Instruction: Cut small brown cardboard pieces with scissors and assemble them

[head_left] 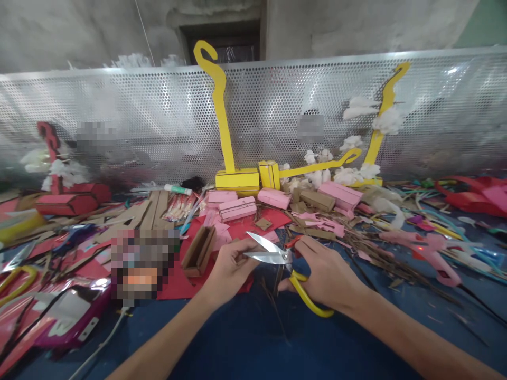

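Toward the worktop's (253, 351) near edge, right grip (330, 273) clamps yellow-handled scissors (284, 257); tapered metal blades (269, 257) beside left grip (229, 269), closure indeterminable.

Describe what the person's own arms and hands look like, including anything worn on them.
Both the left hand and right hand are ungloved. The left forearm and right forearm are slender and bare, with no sleeve, watch or bracelet in view. Some fingers are partly hidden, so I can't rule out rings there.
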